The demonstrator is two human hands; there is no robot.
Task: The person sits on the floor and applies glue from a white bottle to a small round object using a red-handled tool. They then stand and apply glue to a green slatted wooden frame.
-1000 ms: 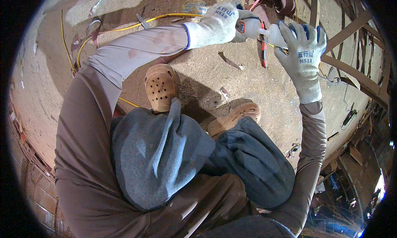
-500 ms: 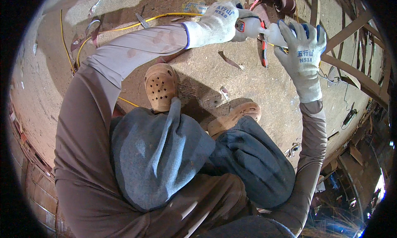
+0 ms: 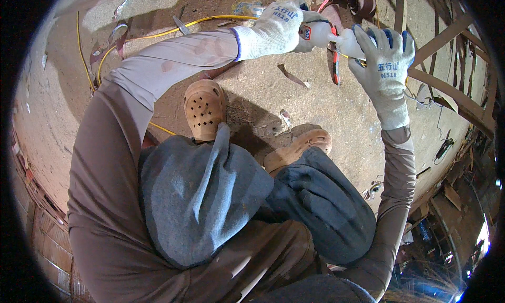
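Far ahead of my feet, my left hand (image 3: 281,26) in a white knit glove grips a small white plastic glue bottle (image 3: 316,35) with a red-edged label, laid on its side and pointing right. My right hand (image 3: 385,58), gloved in white with blue-coated fingertips, is closed around a second whitish translucent plastic bottle (image 3: 350,45). The narrow ends of the two meet or nearly meet between my hands; whether they touch I cannot tell. Behind that spot lies a thin red and black piece (image 3: 335,68) on the floor.
A yellow cable (image 3: 184,25) runs across the dusty concrete floor (image 3: 336,118) at the left. Brown crossed metal bars (image 3: 447,90) stand at right. Brown belt-like strips (image 3: 362,3) lie coiled at the far side. Sparks and bright blue light (image 3: 447,292) show at lower right.
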